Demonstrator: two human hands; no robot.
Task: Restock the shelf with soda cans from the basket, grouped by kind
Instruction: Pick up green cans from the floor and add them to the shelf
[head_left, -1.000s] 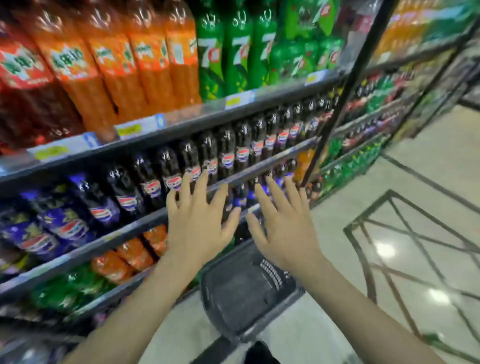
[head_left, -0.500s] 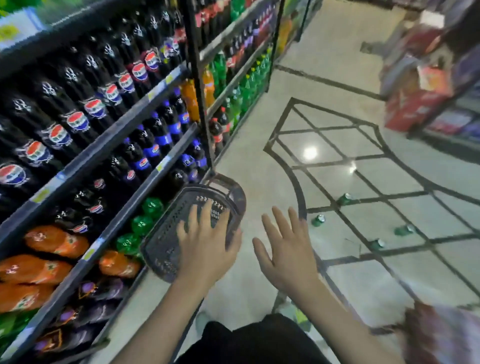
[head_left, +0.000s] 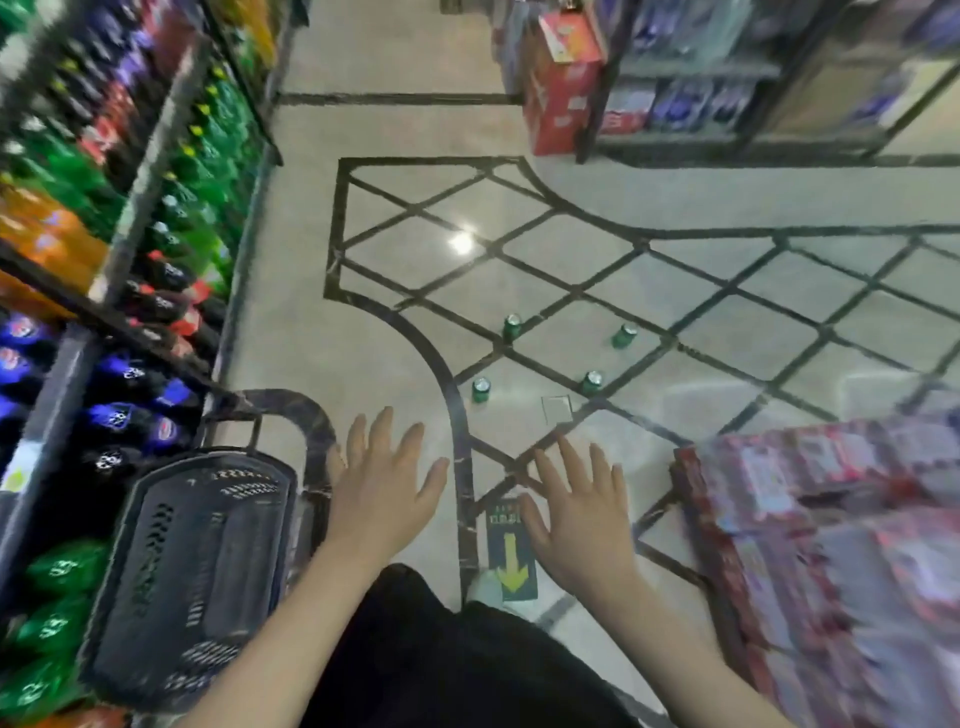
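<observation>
Both my hands are held out flat over the floor, fingers spread, holding nothing: my left hand (head_left: 382, 486) and my right hand (head_left: 579, 506). A dark plastic basket (head_left: 192, 571) stands on the floor at lower left, against the bottle shelf (head_left: 130, 197); no cans show inside it. Several green soda cans stand apart on the tiled floor ahead of my hands, among them one (head_left: 481, 389), another (head_left: 511, 326) and a third (head_left: 592, 382).
Shelves on the left hold green, orange, dark and blue-labelled bottles. A stack of red wrapped packs (head_left: 831, 545) sits at lower right. A red carton (head_left: 558, 78) and another rack stand at the top. A floor sticker with a yellow arrow (head_left: 511, 561) lies between my hands.
My view has swung right and down from the bottle shelf to the aisle floor. The green cans and the red packs have come into view. Both hands stay spread and hold nothing.
</observation>
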